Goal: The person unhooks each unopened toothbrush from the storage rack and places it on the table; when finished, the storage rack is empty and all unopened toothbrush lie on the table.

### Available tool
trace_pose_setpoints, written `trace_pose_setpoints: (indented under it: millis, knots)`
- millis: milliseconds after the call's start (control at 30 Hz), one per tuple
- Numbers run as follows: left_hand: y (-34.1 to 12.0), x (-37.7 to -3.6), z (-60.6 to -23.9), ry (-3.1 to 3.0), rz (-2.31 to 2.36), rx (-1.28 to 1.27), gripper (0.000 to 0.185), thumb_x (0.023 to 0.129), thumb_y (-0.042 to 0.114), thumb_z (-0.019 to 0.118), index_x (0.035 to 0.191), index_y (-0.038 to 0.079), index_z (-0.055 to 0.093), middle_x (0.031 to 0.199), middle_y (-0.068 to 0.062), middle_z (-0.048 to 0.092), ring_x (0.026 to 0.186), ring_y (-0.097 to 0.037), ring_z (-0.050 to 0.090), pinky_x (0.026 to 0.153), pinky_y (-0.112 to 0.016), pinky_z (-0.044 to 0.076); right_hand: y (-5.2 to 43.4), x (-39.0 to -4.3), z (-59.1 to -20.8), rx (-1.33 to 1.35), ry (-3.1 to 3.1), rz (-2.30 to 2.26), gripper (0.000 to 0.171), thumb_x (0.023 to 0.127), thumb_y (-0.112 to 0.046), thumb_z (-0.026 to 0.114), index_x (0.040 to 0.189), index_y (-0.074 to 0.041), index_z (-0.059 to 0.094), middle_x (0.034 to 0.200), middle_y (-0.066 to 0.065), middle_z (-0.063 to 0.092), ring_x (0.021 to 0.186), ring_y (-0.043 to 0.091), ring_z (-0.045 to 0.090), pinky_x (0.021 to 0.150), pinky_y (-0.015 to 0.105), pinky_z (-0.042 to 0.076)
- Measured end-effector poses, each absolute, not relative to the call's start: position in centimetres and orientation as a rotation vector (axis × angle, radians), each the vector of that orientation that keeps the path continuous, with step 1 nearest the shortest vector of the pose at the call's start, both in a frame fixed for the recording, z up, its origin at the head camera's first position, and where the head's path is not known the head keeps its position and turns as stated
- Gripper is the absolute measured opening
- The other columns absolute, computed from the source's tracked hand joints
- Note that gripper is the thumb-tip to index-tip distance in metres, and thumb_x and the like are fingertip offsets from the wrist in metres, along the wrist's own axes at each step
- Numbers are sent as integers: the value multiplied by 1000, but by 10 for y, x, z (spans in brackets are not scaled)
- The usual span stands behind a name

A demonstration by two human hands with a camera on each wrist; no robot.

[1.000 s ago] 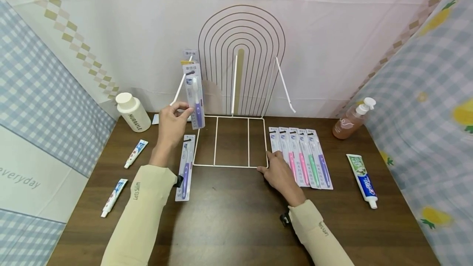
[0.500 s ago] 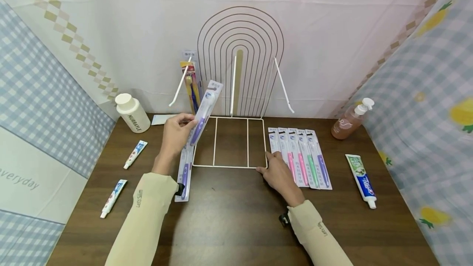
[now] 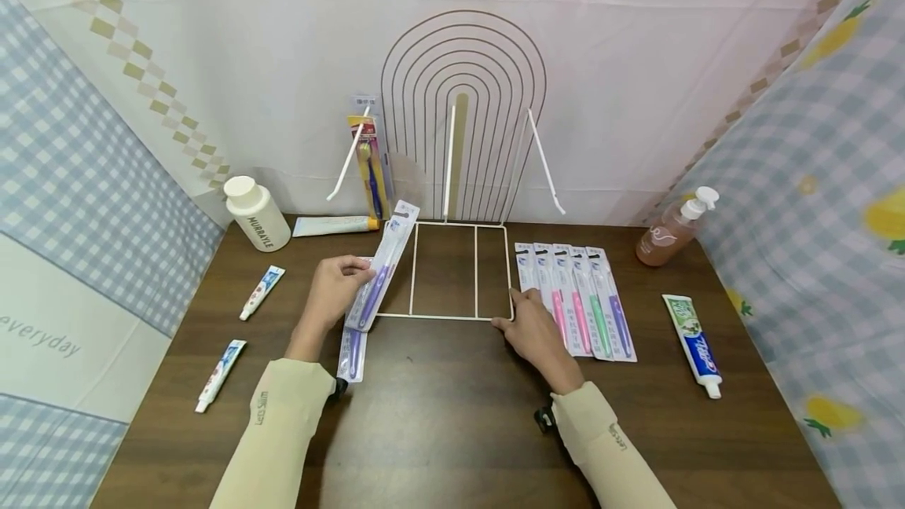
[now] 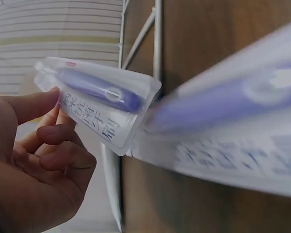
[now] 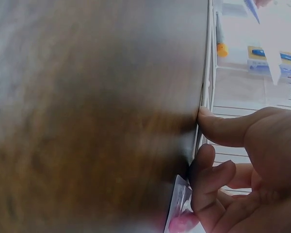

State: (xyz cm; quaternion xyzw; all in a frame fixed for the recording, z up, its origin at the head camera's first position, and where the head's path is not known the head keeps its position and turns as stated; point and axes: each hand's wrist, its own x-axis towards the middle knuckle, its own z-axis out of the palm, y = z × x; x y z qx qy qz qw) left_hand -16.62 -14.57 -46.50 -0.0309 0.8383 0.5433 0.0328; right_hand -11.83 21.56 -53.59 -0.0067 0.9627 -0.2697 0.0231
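My left hand (image 3: 332,289) pinches a packaged toothbrush (image 3: 385,265) with a purple handle between thumb and fingers, tilted with its top to the right. In the left wrist view, the lower end of this toothbrush pack (image 4: 94,94) shows near another purple pack (image 4: 233,109). That second toothbrush pack (image 3: 351,356) lies on the table, partly covered by the held one in the head view. My right hand (image 3: 533,328) grips the front right corner of a white wire display rack (image 3: 441,317), thumb at its front bar. Packaged toothbrushes (image 3: 371,167) hang on the rack's left hook.
Several packaged toothbrushes (image 3: 580,313) lie in a row right of the rack. A toothpaste tube (image 3: 693,348) and pump bottle (image 3: 672,234) stand farther right. Small toothpaste tubes (image 3: 221,375), a white bottle (image 3: 258,218) and another tube (image 3: 332,225) are at the left.
My left hand has brought the purple toothbrush pack down and away from the left hook, tilting it; the yellow pack behind is now uncovered. The right hand stays at the rack corner.
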Motion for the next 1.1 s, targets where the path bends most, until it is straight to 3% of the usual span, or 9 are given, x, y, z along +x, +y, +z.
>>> trace_pose_setpoints:
  millis: [200, 300, 467, 567, 733, 900, 1100]
  knots:
    - [-164, -154, -476, 2539, 1638, -112, 22, 103, 7, 76, 111, -12, 82, 106, -21, 86, 85, -6, 66, 78, -21, 52, 215, -119, -540, -14, 2975, -839, 81, 100, -33, 90, 161, 9, 57, 143, 34, 64, 98, 37, 71, 94, 59, 63]
    - [-175, -148, -480, 2509, 1634, -108, 25, 105, 9, 76, 113, -13, 82, 99, -13, 85, 82, -3, 61, 76, -21, 49, 215, -120, -542, -16, 2977, -838, 82, 100, -33, 90, 162, 10, 56, 143, 34, 63, 97, 36, 70, 93, 59, 62]
    - [-191, -138, -484, 2318, 1672, -229, 32, 109, 15, 73, 126, -12, 77, 73, 11, 59, 62, -2, 47, 59, -23, 42, 214, -119, -538, -20, 2977, -842, 82, 100, -32, 89, 162, 10, 56, 142, 34, 64, 96, 35, 70, 92, 58, 62]
    - [-199, -133, -488, 2268, 1658, -297, 33, 110, 17, 72, 128, -10, 75, 70, 12, 53, 62, -4, 46, 59, -25, 43, 213, -117, -531, -28, 2979, -833, 80, 101, -31, 89, 161, 11, 57, 140, 34, 64, 95, 34, 70, 91, 57, 62]
    - [-207, -126, -492, 2268, 1666, -382, 30, 111, 18, 71, 124, -8, 77, 73, 10, 55, 67, -7, 50, 63, -26, 46, 212, -116, -526, -37, 2989, -839, 79, 100, -30, 90, 159, 12, 58, 138, 35, 65, 91, 34, 69, 88, 55, 62]
    - [-205, -119, -490, 2281, 1708, -440, 32, 109, 11, 70, 125, -16, 74, 71, 9, 59, 64, -5, 51, 59, -23, 44, 212, -116, -523, -39, 2989, -831, 80, 100, -31, 90, 158, 13, 58, 136, 33, 65, 89, 33, 68, 83, 53, 60]
    - [-210, -117, -506, 2348, 1720, -443, 29, 106, 8, 70, 117, -18, 75, 68, 3, 60, 61, -10, 52, 55, -26, 43, 206, -111, -507, -20, 2961, -835, 77, 101, -26, 88, 158, 14, 57, 137, 35, 64, 93, 38, 70, 89, 57, 61]
